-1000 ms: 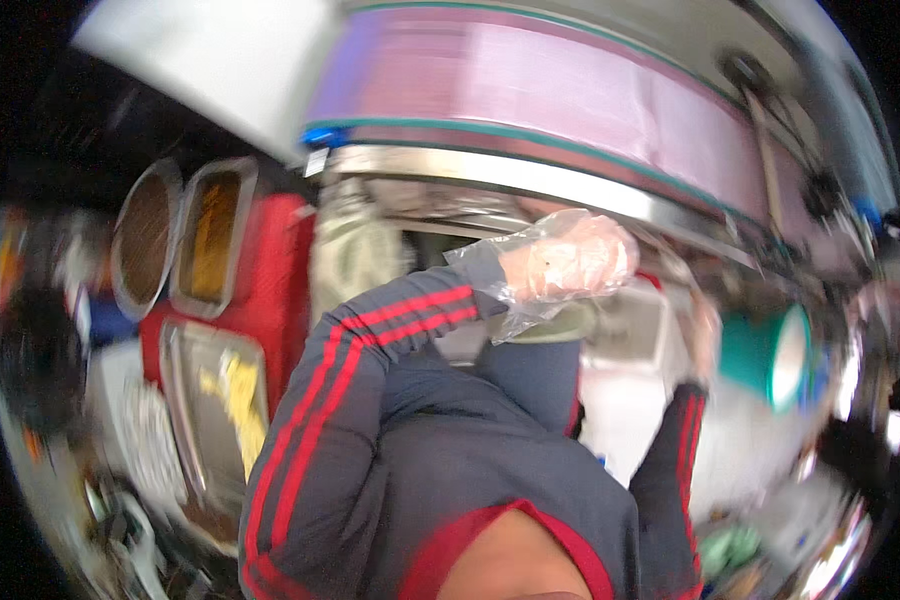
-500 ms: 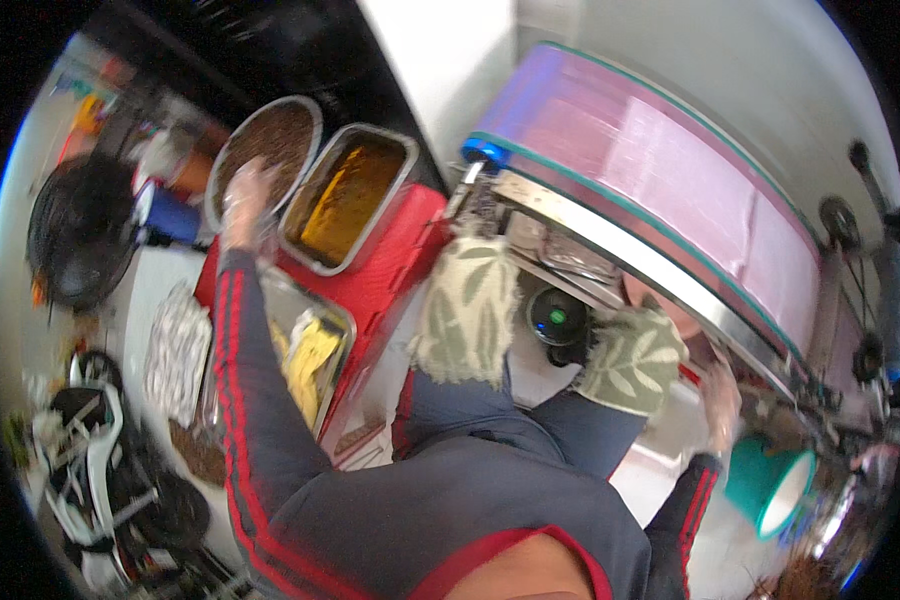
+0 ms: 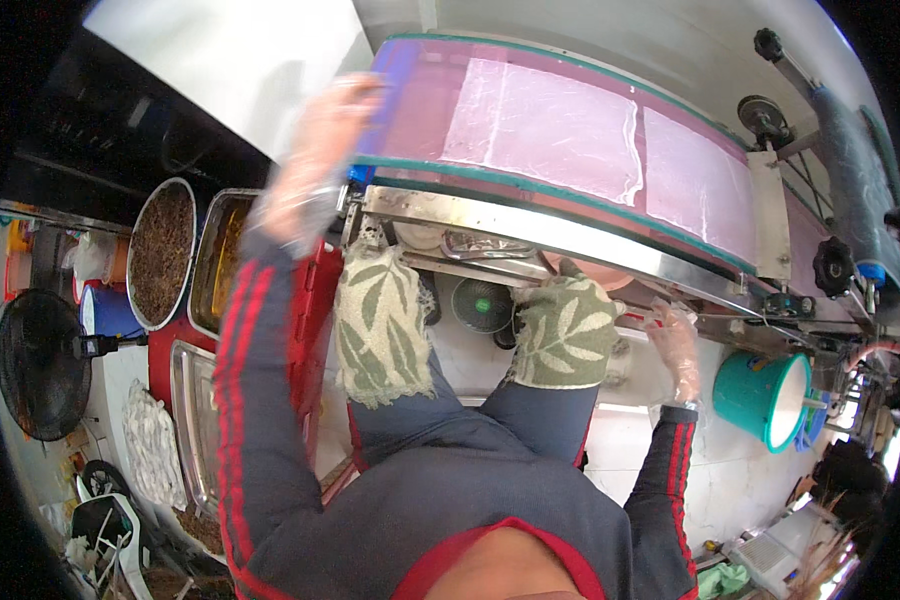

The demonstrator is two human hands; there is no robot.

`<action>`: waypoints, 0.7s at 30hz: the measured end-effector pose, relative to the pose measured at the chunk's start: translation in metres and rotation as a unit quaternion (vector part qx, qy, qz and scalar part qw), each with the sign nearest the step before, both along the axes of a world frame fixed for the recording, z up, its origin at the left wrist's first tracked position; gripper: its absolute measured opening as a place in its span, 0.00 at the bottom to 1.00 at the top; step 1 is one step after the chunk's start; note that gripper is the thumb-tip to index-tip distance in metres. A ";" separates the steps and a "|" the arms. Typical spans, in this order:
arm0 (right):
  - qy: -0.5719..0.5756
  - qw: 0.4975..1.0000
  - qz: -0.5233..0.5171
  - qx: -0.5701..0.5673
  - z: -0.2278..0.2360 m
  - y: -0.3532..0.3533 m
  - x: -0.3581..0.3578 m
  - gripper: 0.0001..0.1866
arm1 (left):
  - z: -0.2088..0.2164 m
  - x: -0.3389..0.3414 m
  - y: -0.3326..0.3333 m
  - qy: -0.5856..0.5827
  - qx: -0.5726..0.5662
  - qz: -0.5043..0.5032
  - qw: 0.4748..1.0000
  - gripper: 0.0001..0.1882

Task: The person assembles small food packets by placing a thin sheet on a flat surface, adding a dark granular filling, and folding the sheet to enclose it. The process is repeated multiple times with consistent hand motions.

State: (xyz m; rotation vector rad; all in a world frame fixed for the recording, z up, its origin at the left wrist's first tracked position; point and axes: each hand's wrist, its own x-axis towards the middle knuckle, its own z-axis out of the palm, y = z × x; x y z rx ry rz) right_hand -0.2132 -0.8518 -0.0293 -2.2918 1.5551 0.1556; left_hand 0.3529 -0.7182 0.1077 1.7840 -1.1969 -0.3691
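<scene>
My left hand, in a clear plastic glove and blurred, is raised at the left end of a wide pink belt on a steel-framed machine. Its fingers are spread and hold nothing. Thin whitish sheets lie flat on the belt. My right hand, also gloved, reaches under the steel frame on the right with its fingers stretched out and nothing visibly in them. Leaf-patterned cloths cover my knees below the frame.
To the left are a round pan of dark brown filling, a rectangular tray of yellow filling on a red box, and a steel tray. A black fan stands far left. A teal bucket sits at the right.
My left hand has left the filling pans at the left and risen to the belt's left end. The right hand stays under the frame.
</scene>
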 end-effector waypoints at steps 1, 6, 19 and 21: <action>-0.003 1.000 0.017 -0.001 0.006 0.003 0.004 0.25 | -0.014 -0.019 -0.039 -0.050 0.037 -0.015 0.998 0.20; -0.194 0.979 0.057 -0.015 0.066 0.021 0.037 0.22 | -0.086 -0.123 -0.169 -0.344 0.005 -0.193 0.919 0.17; -0.191 0.957 0.073 -0.206 0.082 -0.174 0.273 0.20 | -0.078 0.047 -0.174 -0.318 0.062 0.131 0.937 0.18; -0.082 0.985 0.055 -0.142 0.074 -0.199 0.310 0.20 | -0.082 0.049 -0.188 -0.341 0.109 0.107 0.928 0.15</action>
